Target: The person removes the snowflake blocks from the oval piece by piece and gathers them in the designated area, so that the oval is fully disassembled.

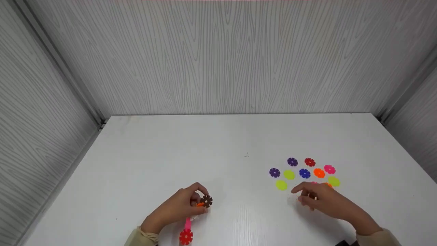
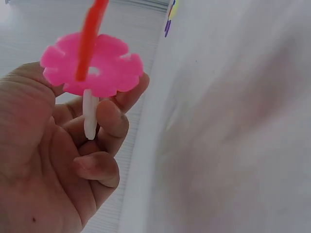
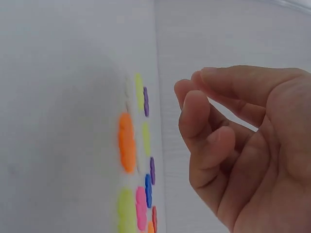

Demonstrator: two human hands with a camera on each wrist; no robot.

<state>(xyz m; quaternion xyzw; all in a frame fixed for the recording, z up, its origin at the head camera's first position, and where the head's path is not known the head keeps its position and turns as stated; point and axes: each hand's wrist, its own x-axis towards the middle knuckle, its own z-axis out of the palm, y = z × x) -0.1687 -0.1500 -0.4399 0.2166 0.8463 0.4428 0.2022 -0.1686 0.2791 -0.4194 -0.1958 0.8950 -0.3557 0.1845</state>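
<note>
My left hand (image 1: 177, 206) pinches a chain of slotted plastic discs joined edge to edge. A brown disc (image 1: 209, 199) stands at its upper end, beside an orange disc (image 1: 200, 205) between the fingers. Toward me hangs a red disc (image 1: 186, 241), next to a pink disc (image 2: 116, 80); a white disc (image 2: 89, 119) sits at the palm in the left wrist view. Fingers hide part of the chain. Loosely bent and holding nothing, my right hand (image 1: 324, 198) hovers just in front of the loose discs, near a yellow-green disc (image 1: 281, 185).
Loose flat discs lie right of centre on the white table (image 1: 164, 147): purple (image 1: 292, 160), blue (image 1: 305, 171), red (image 1: 310, 160), orange (image 1: 319, 171), pink (image 1: 329, 167) and yellow-green. Whitish ones show in the right wrist view. Wood-grain panels (image 1: 222, 58) enclose the table's back and sides.
</note>
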